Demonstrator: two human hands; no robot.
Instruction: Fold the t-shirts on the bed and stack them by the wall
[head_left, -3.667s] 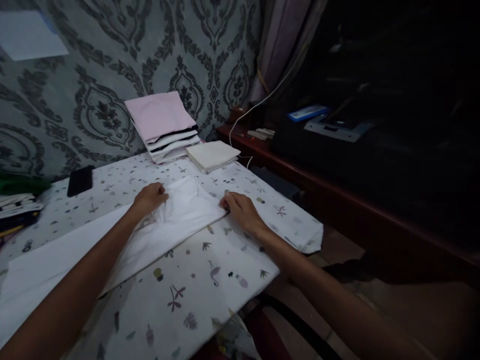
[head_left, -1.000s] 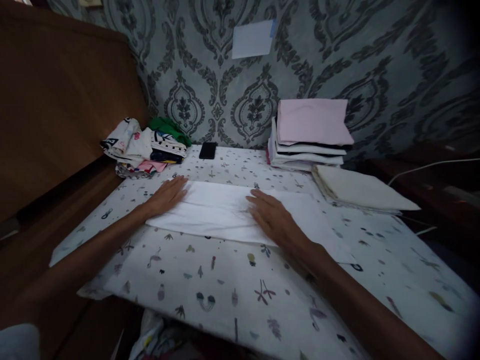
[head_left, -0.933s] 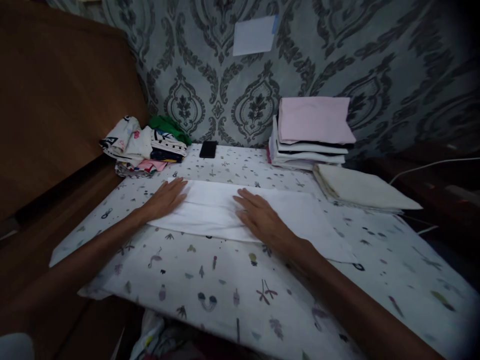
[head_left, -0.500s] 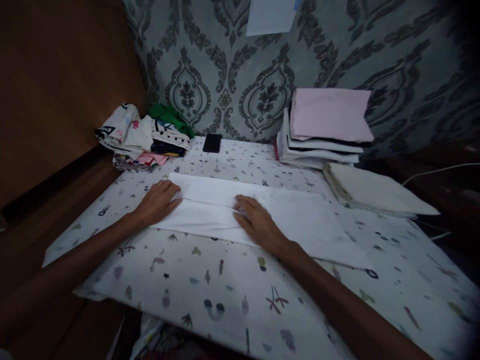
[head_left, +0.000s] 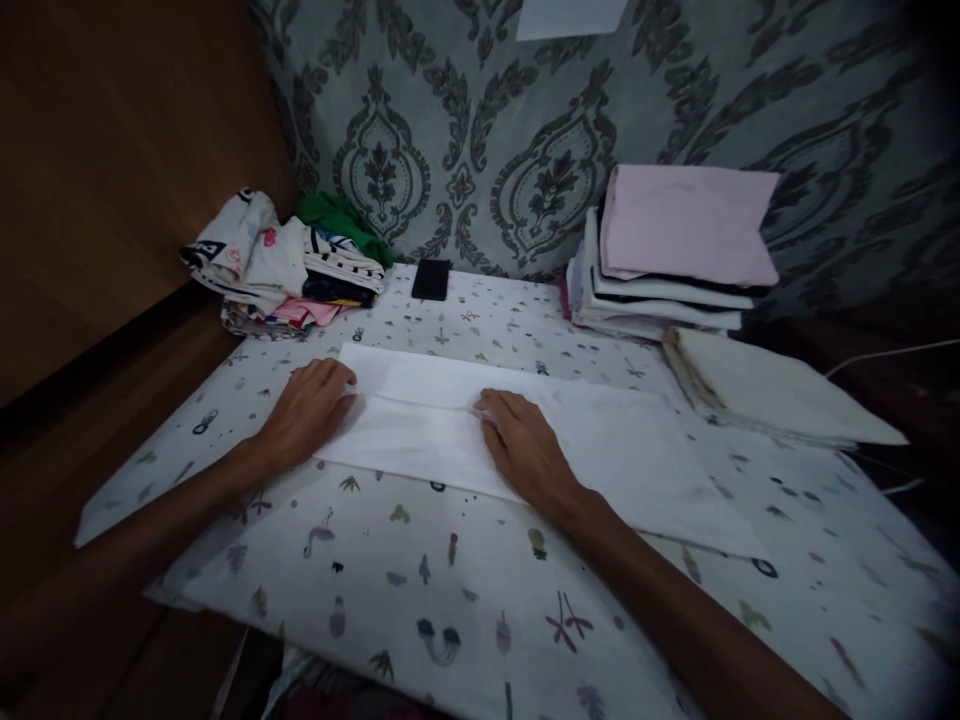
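A white garment lies on the table as a long, flat strip, with a fold line running along its left half. Its right part is broader and smooth. My left hand rests on its left end, fingers slightly bent and thumb apart. Around the middle of the strip, my right hand lies on the fold line, its fingertips touching the cloth and the fingers loosely spread. Neither hand visibly grips the fabric, though the undersides of the fingers are hidden.
Folded patterned clothes are piled at the back left. A black flat object lies by the wall. At the back right stands a folded stack topped by a pink cloth, with a cream cloth beside it. A printed sheet covers the table.
The view has shifted slightly, moving the stacks on the right further right. My right hand's thumb has drawn nearer its fingers. The garment keeps its shape and its creases look smoother.
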